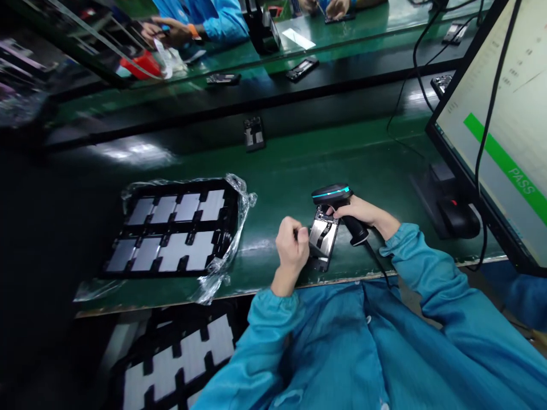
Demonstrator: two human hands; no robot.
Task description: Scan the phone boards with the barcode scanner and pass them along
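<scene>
An opened phone (325, 233) with its silver battery and circuit board exposed lies on the green bench in front of me. My right hand (359, 209) is closed around the neck of a black barcode scanner (331, 192) with a lit blue stripe. The scanner's head is over the phone's top end, and the fingertips are close to that end; contact is unclear. My left hand (292, 246) is curled into a fist at the phone's left edge. Whatever it may pinch is hidden by the fingers.
To the left, a black tray (173, 228) of silver flat pieces sits in clear plastic wrap; another tray (183, 364) is below the bench edge. A monitor (508, 136) showing PASS stands right, beside a mouse (459, 217). Phones, including one phone (254, 134), lie beyond. Co-workers' hands (171, 31) are opposite.
</scene>
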